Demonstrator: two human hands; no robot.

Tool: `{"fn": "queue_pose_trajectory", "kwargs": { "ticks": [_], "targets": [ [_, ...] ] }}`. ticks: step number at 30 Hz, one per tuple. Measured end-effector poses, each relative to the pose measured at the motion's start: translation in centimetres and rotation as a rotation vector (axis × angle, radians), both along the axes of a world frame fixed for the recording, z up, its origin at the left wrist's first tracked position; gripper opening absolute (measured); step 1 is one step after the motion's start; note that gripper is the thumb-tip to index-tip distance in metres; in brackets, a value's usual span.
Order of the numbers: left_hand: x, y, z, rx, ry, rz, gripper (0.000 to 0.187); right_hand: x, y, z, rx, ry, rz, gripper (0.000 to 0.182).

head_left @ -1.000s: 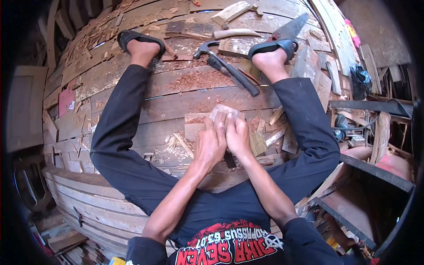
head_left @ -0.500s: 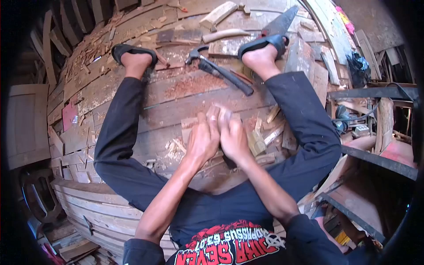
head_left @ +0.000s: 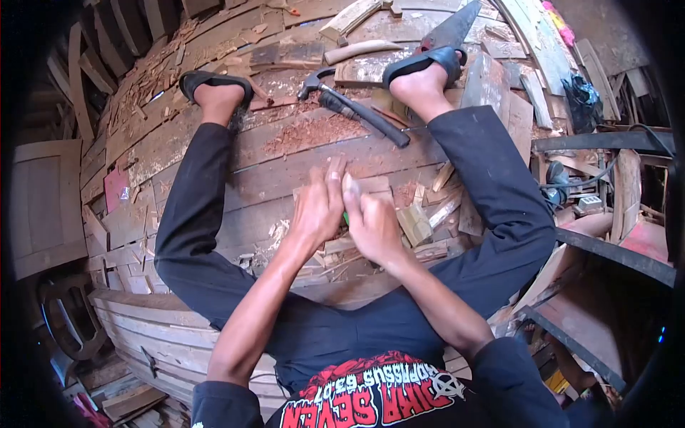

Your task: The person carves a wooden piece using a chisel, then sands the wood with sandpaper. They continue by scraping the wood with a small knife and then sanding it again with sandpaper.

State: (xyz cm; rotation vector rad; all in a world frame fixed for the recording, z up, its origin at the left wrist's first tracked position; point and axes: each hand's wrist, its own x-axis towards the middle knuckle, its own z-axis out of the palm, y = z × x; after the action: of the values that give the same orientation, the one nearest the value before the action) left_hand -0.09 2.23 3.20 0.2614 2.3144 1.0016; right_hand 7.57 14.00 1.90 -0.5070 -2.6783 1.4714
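Observation:
My left hand is closed, with its fingers around a small reddish-brown piece of wood whose end shows past the fingertips. Right beside it, my right hand is closed too, its thumb blurred and pressed near that piece. A bit of green shows between the two hands, but the thing it belongs to is mostly hidden. Below the hands lie flat wood offcuts, and a squared wood block is close to my right hand. Further off, a claw hammer rests on the floorboards.
A handsaw lies beyond my right foot. Sawdust and scattered offcuts cover the plank floor between my legs. Stacked boards stand at the left, and a metal-edged frame is close on the right. A black plastic bag lies at upper right.
Both hands have shifted slightly, with the left a little to the left, and the fingers are less blurred. The green bit now shows between them. The camera view has moved slightly.

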Motion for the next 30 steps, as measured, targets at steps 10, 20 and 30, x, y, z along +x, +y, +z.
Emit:
{"fn": "queue_pose_trajectory", "kwargs": {
  "ticks": [10,20,30],
  "targets": [
    [0.2,1.0,0.0,-0.085,-0.014,-0.026,0.056,-2.4,1.9,-1.3,-0.103,-0.084,-0.114,0.057],
    [0.8,0.5,0.4,-0.032,0.043,-0.038,0.057,-0.2,-0.3,-0.8,-0.077,0.003,-0.046,0.06],
    [0.4,-0.2,-2.7,0.034,0.086,-0.064,0.052,-3.9,3.9,-4.1,-0.057,-0.041,-0.312,0.06]
  ]
}}
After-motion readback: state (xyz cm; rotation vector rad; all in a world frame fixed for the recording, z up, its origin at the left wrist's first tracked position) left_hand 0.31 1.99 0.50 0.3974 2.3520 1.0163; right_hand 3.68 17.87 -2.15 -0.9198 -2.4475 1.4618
